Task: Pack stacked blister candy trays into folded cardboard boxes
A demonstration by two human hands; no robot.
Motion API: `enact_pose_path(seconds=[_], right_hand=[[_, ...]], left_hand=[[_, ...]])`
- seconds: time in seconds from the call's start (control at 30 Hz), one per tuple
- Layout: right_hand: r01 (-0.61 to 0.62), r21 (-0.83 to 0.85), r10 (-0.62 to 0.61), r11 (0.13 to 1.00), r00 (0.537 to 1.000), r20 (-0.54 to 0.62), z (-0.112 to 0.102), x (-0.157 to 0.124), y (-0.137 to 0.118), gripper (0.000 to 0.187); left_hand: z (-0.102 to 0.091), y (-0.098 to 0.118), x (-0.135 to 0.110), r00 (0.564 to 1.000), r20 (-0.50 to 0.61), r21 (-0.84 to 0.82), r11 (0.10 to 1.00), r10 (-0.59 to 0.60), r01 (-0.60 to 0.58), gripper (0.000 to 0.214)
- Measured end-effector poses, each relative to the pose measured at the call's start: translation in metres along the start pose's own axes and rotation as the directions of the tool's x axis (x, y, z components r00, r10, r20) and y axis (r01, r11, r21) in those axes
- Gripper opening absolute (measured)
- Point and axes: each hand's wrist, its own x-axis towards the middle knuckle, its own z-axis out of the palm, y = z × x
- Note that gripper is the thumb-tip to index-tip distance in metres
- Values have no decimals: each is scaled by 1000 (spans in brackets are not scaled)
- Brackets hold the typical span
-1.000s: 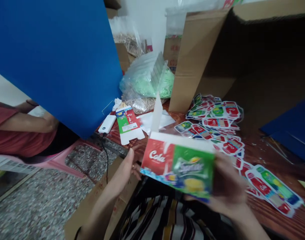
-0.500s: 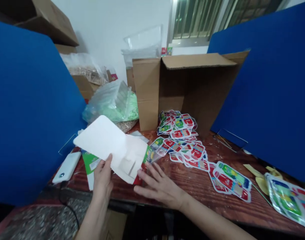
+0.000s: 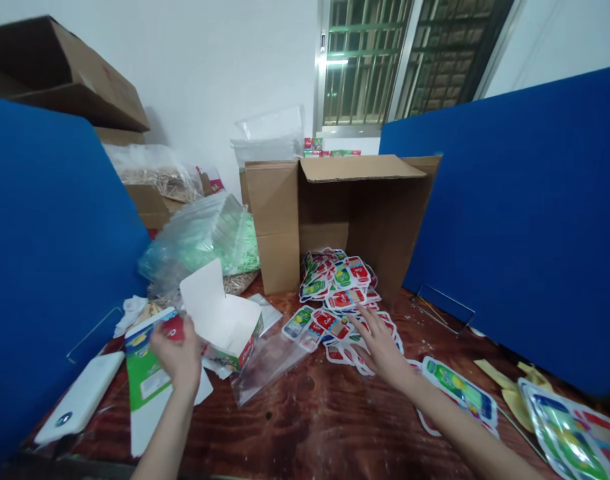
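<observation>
My left hand (image 3: 179, 353) hovers over a flat printed carton (image 3: 149, 373), green and white with red near its top. Its thumb and fingers are apart and a little blurred, and nothing shows between them. Just right of it stands an open box (image 3: 229, 323), white inside with printed sides and its lid raised. My right hand (image 3: 379, 343) reaches over a heap of bottle-shaped printed pouches (image 3: 342, 280), red "Cola" and green ones. Its fingers are spread at the heap's front edge; whether they touch a pouch I cannot tell.
A cardboard carton (image 3: 275, 227) on its side opens behind the pouches. Clear plastic bags (image 3: 269, 360) lie beside the box. A white power bank-like device (image 3: 79, 400) is at left, larger glossy packs (image 3: 575, 427) at right. Blue partitions (image 3: 509, 233) flank the wooden table (image 3: 305, 433).
The white-lined box left my hands and now stands on the table. My left hand moved left over the flat carton; my right hand moved forward-right to the pouches. The view tilted up.
</observation>
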Motion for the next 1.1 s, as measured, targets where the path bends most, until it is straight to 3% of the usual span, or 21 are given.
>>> enact_pose_path(seconds=[0.03, 0.07, 0.1, 0.13, 0.17, 0.2, 0.23, 0.27, 0.3, 0.4, 0.5, 0.57, 0.73, 0.9, 1.1], right_hand=[[26, -20, -26, 999, 1000, 15, 2, 13, 5, 70], [52, -47, -50, 998, 998, 33, 6, 28, 8, 70], [80, -82, -76, 993, 995, 60, 12, 44, 11, 70], [105, -123, -95, 987, 992, 83, 19, 61, 13, 70], [127, -167, -109, 978, 987, 114, 27, 78, 14, 70], [144, -211, -114, 967, 982, 148, 37, 94, 14, 71], [162, -251, -116, 954, 975, 189, 48, 109, 14, 73], [185, -285, -118, 941, 965, 234, 60, 123, 14, 76], [210, -313, -121, 926, 952, 281, 71, 135, 13, 79], [257, -365, -112, 895, 920, 375, 105, 161, 13, 79], [201, -401, -44, 894, 928, 369, 131, 173, 17, 68], [148, -421, 11, 895, 936, 353, 143, 176, 21, 63], [91, -439, 76, 894, 934, 348, 156, 178, 29, 50], [162, -398, 1, 903, 926, 379, 138, 177, 40, 52], [305, -301, -171, 903, 900, 400, 79, 149, 68, 64]], left_hand=[[-2, 4, -16, 984, -95, 40, 988, 152, -149, 48], [-2, 7, -35, 952, -79, 21, 956, 295, -294, 47], [-1, 9, -55, 904, 78, -49, 907, 421, -418, 41], [2, 9, -77, 793, 283, -154, 842, 540, -518, 33], [7, 9, -96, 589, 520, -252, 770, 619, -586, 31], [13, 6, -114, 358, 699, -296, 706, 619, -644, 36], [21, 2, -127, 212, 791, -298, 664, 574, -686, 42], [31, -4, -137, 135, 857, -262, 646, 498, -717, 47], [40, -12, -143, 107, 903, -201, 631, 415, -749, 52], [65, -41, -142, 183, 964, 29, 604, 195, -797, 55], [79, -71, -131, 303, 950, 211, 550, 80, -808, 55], [81, -84, -125, 357, 931, 272, 511, 75, -815, 55], [84, -92, -111, 416, 900, 329, 421, 132, -845, 53], [93, -95, -100, 472, 866, 390, 371, 162, -843, 51], [94, -102, -98, 471, 855, 359, 410, 216, -839, 47]])
